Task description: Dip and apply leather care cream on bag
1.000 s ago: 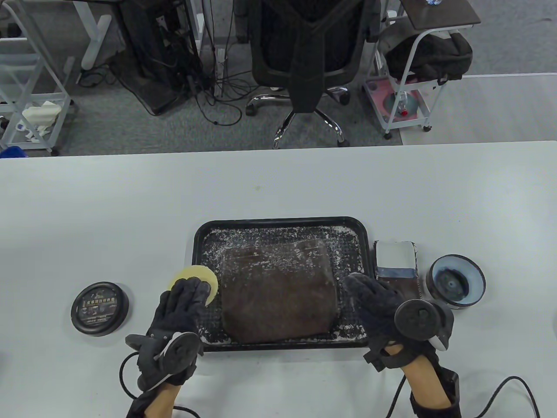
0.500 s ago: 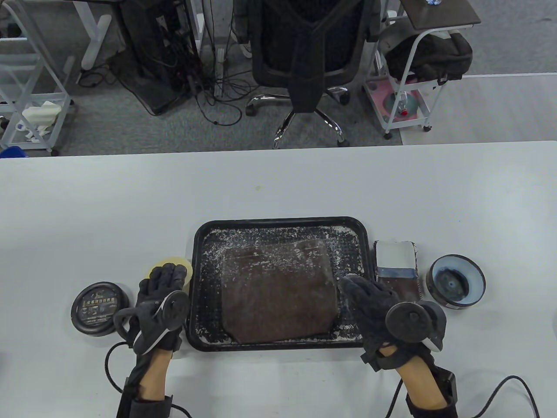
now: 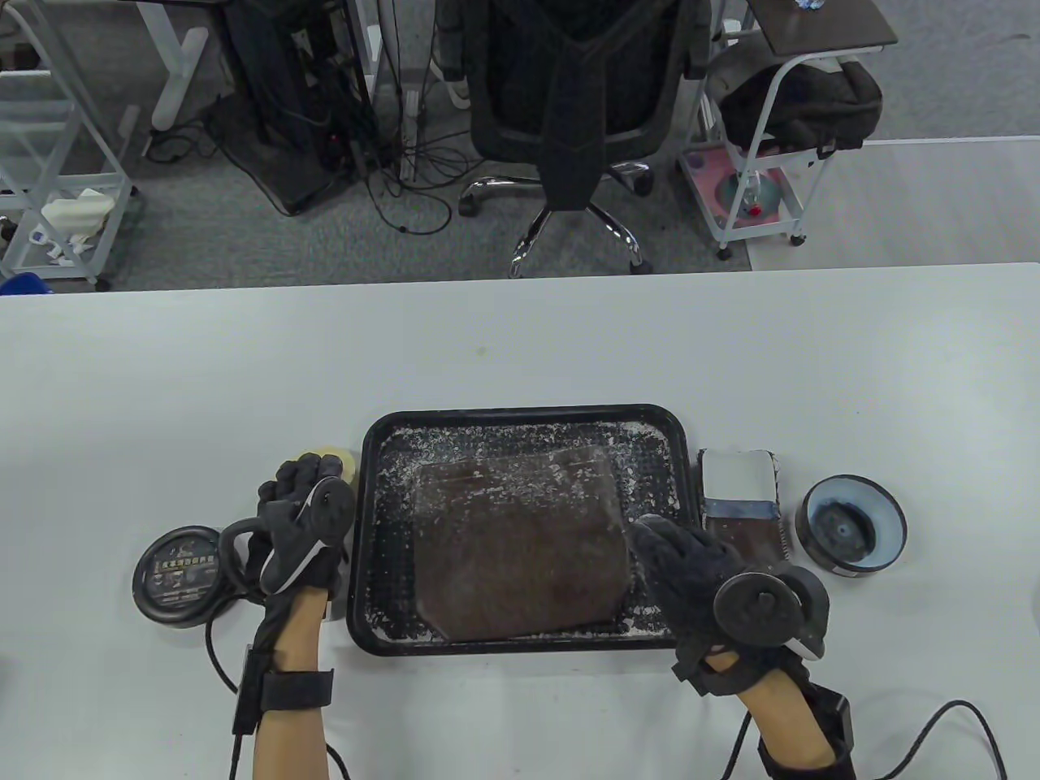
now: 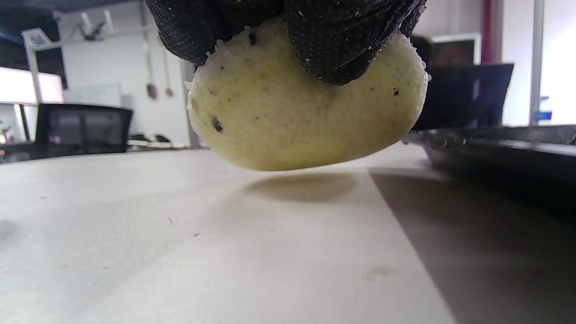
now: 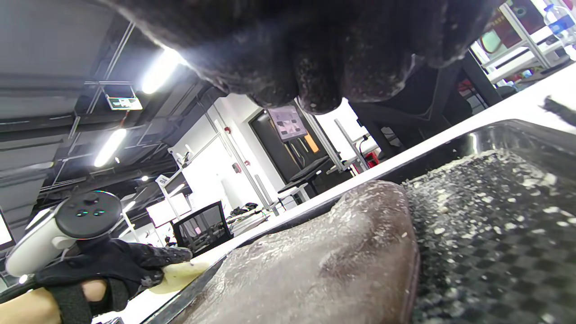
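A brown leather bag (image 3: 520, 544), flecked with white cream, lies flat in a black tray (image 3: 520, 418). My left hand (image 3: 313, 483) grips a round yellow sponge (image 3: 337, 461) beside the tray's left rim. In the left wrist view the sponge (image 4: 306, 126) hangs just above the table, its shadow beneath it. My right hand (image 3: 670, 548) has relaxed, extended fingers over the tray's right side at the bag's right edge. In the right wrist view the bag (image 5: 324, 265) lies below its fingertips; I cannot tell whether they touch.
A black round tin lid (image 3: 187, 573) with a label lies left of my left hand. Right of the tray sit a small white and brown block (image 3: 739, 504) and an open blue-rimmed round tin (image 3: 853, 524). An office chair (image 3: 569, 106) stands beyond the table's far edge.
My left hand carried the sponge left out of the tray, then farther up the table beside the tray's left rim. My right hand drifted slightly left and nearer.
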Demonstrator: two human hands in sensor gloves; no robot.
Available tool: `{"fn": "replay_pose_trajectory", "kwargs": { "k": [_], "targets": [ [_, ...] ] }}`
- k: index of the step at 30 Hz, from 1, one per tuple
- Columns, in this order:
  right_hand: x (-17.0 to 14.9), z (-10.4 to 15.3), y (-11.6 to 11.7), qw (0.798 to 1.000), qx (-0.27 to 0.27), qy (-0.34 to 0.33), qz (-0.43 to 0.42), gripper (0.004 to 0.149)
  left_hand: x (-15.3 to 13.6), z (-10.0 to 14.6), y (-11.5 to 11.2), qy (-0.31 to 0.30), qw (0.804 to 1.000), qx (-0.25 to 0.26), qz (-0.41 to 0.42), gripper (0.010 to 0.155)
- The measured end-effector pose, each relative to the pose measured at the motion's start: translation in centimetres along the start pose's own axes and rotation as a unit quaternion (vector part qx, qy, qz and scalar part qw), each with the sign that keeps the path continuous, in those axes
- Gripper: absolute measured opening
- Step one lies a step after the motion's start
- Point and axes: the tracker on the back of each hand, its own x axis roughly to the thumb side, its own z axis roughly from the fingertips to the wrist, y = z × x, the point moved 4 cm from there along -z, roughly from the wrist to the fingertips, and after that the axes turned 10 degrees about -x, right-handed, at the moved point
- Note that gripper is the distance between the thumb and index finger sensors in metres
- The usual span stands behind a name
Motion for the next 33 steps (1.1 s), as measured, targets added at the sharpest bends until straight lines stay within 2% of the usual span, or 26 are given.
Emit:
{"fn": "replay_pose_trajectory", "kwargs": {
  "k": [7, 13, 19, 22, 25, 29, 33],
  "targets": [
    [0.3, 0.1, -0.1, 1.000, -0.001, -0.004, 0.003, 0.044, 0.3, -0.1, -1.5, 0.001, 0.998, -0.069, -0.014, 0.055],
    [-0.6, 0.1, -0.8, 1.000, -0.013, 0.021, -0.006, 0.045, -0.2, 1.9, -0.5, 0.000, 0.997, -0.063, -0.038, 0.069],
    [-2.9, 0.3, -2.9, 0.995, -0.054, 0.084, -0.012, 0.047, -0.2, 5.0, 2.1, -0.024, 0.999, -0.032, -0.002, 0.070],
    [-4.0, 0.4, -4.4, 0.991, -0.082, 0.103, 0.007, 0.048, 0.5, 6.4, 2.6, -0.046, 0.999, -0.019, 0.005, 0.070],
    [-6.0, 0.9, -6.4, 0.984, -0.118, 0.135, 0.020, 0.049, 1.6, 8.0, 2.8, -0.079, 0.997, -0.002, 0.003, 0.069],
    [-9.1, 1.9, -8.8, 0.967, -0.168, 0.192, 0.010, 0.053, 2.7, 8.5, 2.9, -0.101, 0.995, 0.016, 0.009, 0.069],
    [-13.5, 4.0, -11.0, 0.935, -0.211, 0.283, -0.040, 0.067, 3.1, 8.6, 2.7, -0.111, 0.994, 0.018, 0.016, 0.068]
  ]
}}
